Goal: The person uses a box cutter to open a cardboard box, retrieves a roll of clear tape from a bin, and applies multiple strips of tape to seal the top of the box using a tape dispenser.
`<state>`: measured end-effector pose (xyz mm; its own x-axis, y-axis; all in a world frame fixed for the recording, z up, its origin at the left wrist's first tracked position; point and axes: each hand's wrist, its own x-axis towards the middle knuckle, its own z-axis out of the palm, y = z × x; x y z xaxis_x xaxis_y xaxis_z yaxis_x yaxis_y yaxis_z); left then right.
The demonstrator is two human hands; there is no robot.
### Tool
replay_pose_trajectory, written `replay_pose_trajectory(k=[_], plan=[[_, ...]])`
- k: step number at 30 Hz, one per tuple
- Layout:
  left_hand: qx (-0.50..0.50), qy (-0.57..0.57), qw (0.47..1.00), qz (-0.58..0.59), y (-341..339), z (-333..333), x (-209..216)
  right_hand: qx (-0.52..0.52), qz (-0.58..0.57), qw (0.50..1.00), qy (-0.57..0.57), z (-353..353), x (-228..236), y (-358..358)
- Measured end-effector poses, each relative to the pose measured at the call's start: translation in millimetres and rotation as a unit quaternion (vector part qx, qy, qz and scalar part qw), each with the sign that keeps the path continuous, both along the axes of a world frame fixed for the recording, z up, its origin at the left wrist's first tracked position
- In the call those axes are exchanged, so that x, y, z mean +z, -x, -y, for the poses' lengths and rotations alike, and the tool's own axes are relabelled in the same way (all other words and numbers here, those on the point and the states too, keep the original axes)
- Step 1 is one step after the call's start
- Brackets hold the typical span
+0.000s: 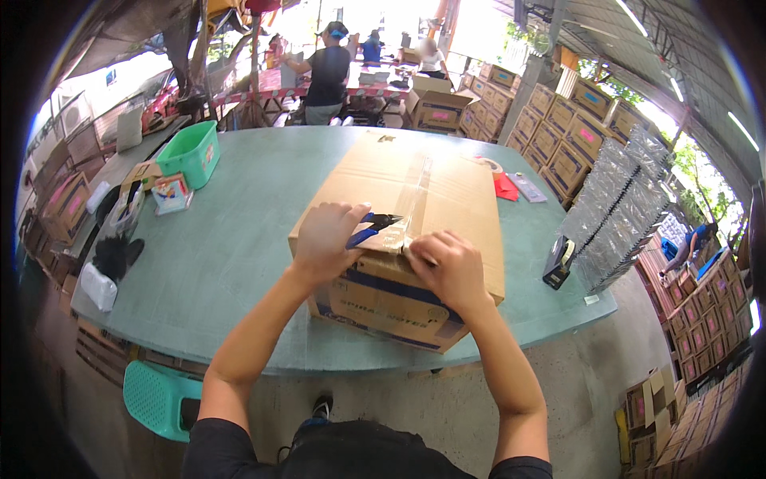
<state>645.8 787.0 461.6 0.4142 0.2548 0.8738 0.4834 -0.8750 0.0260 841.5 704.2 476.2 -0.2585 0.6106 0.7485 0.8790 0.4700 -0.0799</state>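
A large brown cardboard box point(351, 188) lies on the green table point(231, 247), with clear tape point(414, 188) along its top seam. My left hand point(325, 243) is closed around blue-handled cutting pliers point(375, 228); their dark jaws point right, over the taped seam. My right hand point(448, 267) rests at the box's near top edge, right of the seam. Its thumb and fingers are pinched at the tape end, and whatever lies between them is too small to make out.
A green basket point(190, 156) and small packs stand at the table's far left. On the right are a tape dispenser point(557, 267), tall stacks of spiral-bound items point(618, 207) and a red packet point(505, 188). A green stool point(159, 395) stands front left. People work beyond; stacked cartons point(566, 132) line the right.
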Motion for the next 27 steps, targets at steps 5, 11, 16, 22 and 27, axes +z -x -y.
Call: replay_pose_trajectory(k=[5,11,16,22,27], plan=[[-0.012,-0.001,0.997,0.078,0,-16,23,0.022,0.001,0.999,0.039,20,-15,1],[-0.097,0.067,0.99,0.077,-1,-31,55,0.082,-0.478,0.765,0.424,-30,18,8],[-0.103,0.059,0.991,0.06,6,-44,59,0.215,-0.725,0.52,0.397,-140,35,37],[-0.107,0.06,0.987,0.102,43,-57,67,0.154,-0.671,0.636,0.349,-174,64,74],[-0.036,0.183,0.934,0.305,100,-91,72,0.076,-0.157,0.942,0.288,-261,65,153]])
